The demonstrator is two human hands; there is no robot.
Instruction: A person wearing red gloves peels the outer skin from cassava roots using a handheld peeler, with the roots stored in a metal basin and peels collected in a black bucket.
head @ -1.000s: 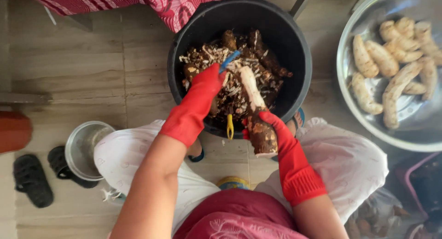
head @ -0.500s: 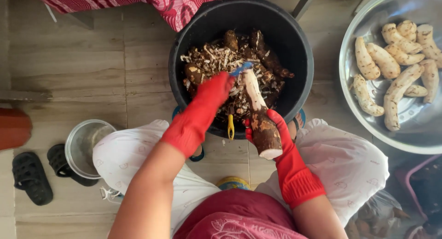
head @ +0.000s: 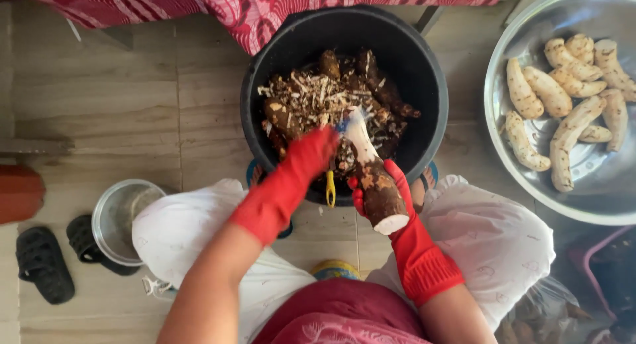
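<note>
Left hand [head: 311,155] slid down the root, gripping peeler [head: 331,185], right hand [head: 391,192] still clutching cassava [head: 377,185]

clear plastic bag [head: 540,311] (brownish contents) at the lower right corner

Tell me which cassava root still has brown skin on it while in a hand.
The root gripped in the right hand over the black bucket: brown below, white at its tip. Those in the metal basin are fully peeled.
</note>
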